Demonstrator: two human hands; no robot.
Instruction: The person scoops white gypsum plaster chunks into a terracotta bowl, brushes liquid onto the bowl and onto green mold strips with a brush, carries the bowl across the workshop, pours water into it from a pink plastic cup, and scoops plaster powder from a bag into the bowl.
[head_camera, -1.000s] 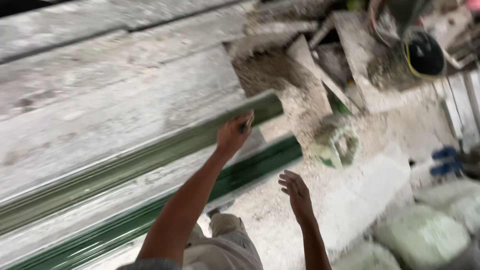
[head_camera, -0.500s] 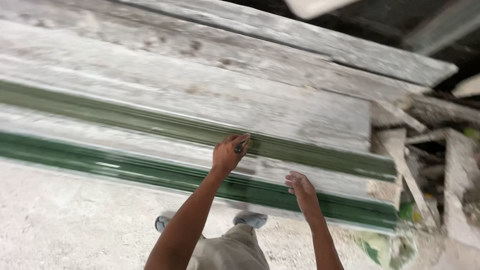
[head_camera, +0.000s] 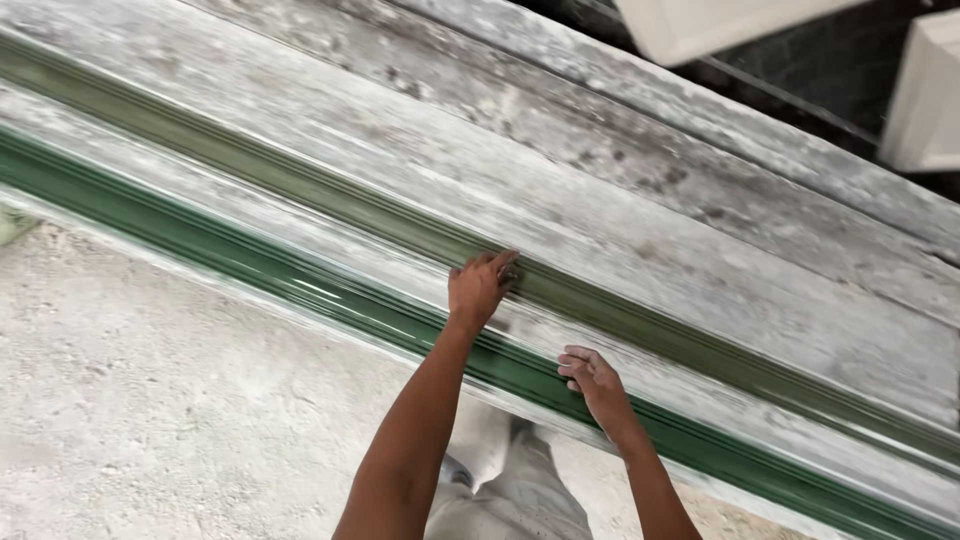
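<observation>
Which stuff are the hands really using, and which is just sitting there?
In use:
left hand on the dull green strip
right hand by the bright green strip

Just there:
grey planks
dusty floor
white blocks

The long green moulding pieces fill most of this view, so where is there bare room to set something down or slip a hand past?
The dusty floor left of the left hand and below the bright green moulding is bare. So are the grey planks above the dull green moulding. It is crowded where both mouldings meet the left hand and right hand.
</observation>
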